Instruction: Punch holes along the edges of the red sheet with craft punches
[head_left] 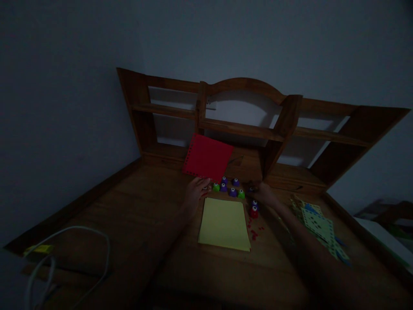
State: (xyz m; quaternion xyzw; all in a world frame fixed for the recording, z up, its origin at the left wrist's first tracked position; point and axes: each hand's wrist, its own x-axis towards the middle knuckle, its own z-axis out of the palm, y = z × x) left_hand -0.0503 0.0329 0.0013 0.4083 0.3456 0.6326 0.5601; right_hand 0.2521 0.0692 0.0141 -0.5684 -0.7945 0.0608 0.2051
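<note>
Purple shows on five small toys with eye-like tops [232, 193], right of the middle of the frame; two green toys [241, 194] sit in the same row, and one red toy [254, 212] is just below a purple one, nearer the bench's [129, 224] front. Two more toys are at the hands, one by each, too dark to give a colour.

Both hands are bare. At the centre of the frame the left hand [195, 192] has its fingers bent over one toy; right of centre the right hand [265, 193] has its fingers drawn together at another. Whether either grips or merely touches, I cannot tell.

One red sheet [208, 157], holed along its edges, lies above the left hand, against one wooden shelf unit [241, 127]. One pile of yellow paper [224, 224] lies lower centre; its sheets cannot be counted. Red scraps [254, 235] beside it blur together. At lower right, holed pale green paper [319, 226] lies near blue pieces [311, 209] whose outlines are hard to make out. A white cable [107, 249] at lower left is cut off by the bottom edge, as are both forearms.
</note>
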